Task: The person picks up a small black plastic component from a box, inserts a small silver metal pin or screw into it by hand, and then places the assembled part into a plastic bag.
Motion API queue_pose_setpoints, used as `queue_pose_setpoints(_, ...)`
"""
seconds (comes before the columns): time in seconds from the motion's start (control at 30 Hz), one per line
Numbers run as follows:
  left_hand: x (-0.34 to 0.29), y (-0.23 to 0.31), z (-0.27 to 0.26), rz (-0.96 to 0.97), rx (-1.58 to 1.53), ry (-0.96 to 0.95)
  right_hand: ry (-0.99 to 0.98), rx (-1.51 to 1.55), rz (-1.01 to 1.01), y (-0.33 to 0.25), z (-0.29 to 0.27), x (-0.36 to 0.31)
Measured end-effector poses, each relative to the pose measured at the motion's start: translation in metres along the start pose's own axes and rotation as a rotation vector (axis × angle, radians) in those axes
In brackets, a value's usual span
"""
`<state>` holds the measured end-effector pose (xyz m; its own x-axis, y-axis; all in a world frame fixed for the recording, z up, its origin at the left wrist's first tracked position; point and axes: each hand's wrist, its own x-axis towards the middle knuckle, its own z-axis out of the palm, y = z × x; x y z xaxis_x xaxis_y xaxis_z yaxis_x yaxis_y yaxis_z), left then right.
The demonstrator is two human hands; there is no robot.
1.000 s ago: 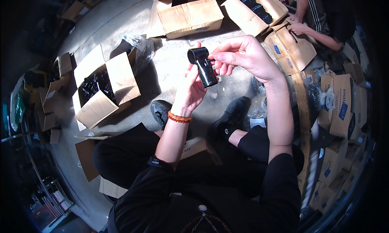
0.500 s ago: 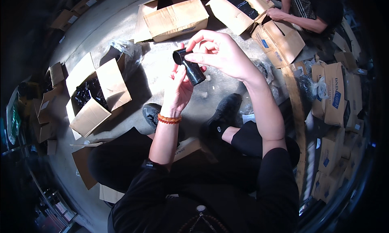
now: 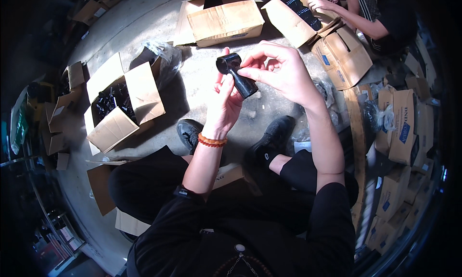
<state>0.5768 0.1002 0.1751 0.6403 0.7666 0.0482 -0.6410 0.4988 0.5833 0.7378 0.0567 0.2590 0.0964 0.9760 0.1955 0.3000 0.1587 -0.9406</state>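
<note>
A glossy black tubular fitting [image 3: 246, 86], with a wide round opening at its upper left end, is held up over the floor in front of me. My left hand [image 3: 225, 103] is closed around it from below, with the thumb along its side. My right hand [image 3: 281, 67] is beside the fitting on the right, thumb and forefinger pinched close to its upper part. Whatever may be between those fingertips is too small or hidden to make out.
An open carton [image 3: 114, 108] of black parts stands at left, beside crumpled clear plastic [image 3: 168, 60]. Ahead are another carton [image 3: 225, 19] and one with rows of black pieces [image 3: 303, 12], where a person's hand [image 3: 321, 3] reaches. Stacked cartons [image 3: 402, 128] line the right.
My right fingers have drawn back slightly from the fitting, and it has turned a little in my left hand. The other person's hand has moved over the carton of black pieces.
</note>
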Motion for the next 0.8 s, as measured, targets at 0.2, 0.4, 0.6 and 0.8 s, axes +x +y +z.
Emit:
queue_pose_setpoints(0.2,-0.001,-0.005,-0.009,0.031,-0.09,-0.054,0.009,-0.159,-0.17,0.008,-0.001,0.002)
queue_pose_setpoints(0.4,0.004,0.006,-0.011,0.049,-0.306,-0.134,0.09,-0.308,-0.283,0.017,-0.037,0.006)
queue_pose_setpoints(0.6,0.002,0.007,0.0,-0.022,-0.46,-0.18,1.041,-0.243,0.03,0.194,-0.201,-0.07)
queue_pose_setpoints(0.8,0.003,0.006,0.018,0.068,-0.215,-0.214,0.651,-0.54,1.377,0.343,-0.174,-0.277)
